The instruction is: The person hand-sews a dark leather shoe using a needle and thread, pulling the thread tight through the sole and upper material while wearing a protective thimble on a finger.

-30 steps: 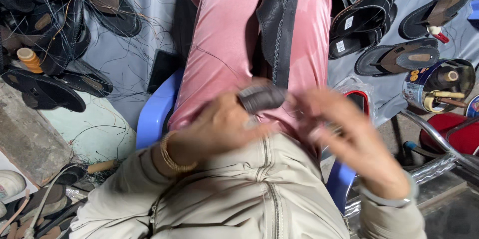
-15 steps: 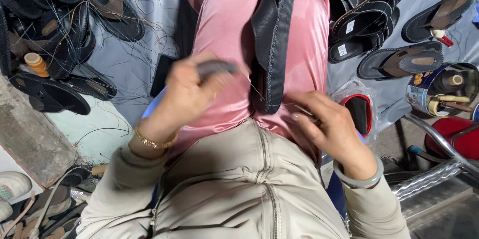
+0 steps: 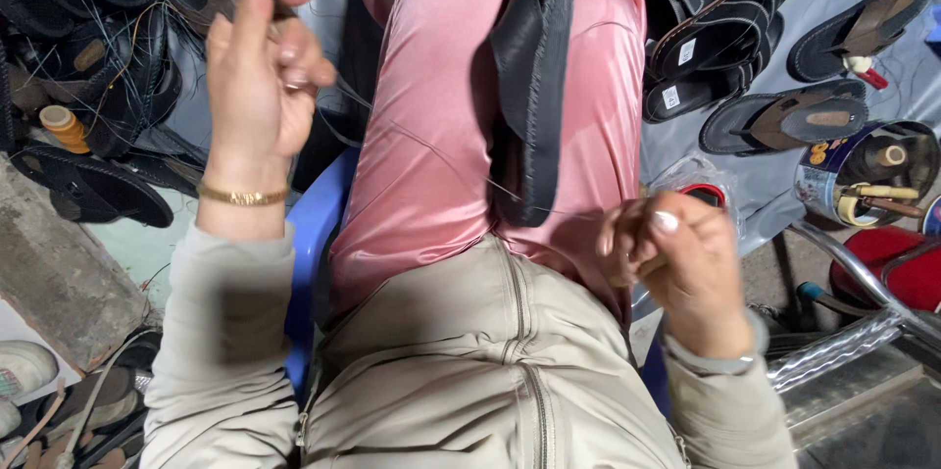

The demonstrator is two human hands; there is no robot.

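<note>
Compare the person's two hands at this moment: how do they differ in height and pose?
The left hand is raised high beside the knee, while the right hand sits low near the waist. The left hand wears a gold bangle; the right wrist shows only a sleeve cuff. Both pinch a thin thread running toward the black sandal between the legs.

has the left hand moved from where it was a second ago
Yes. The left hand has risen from the lap, up and out to the left, away from the black sandal held between the knees, pulling thread taut.
</note>
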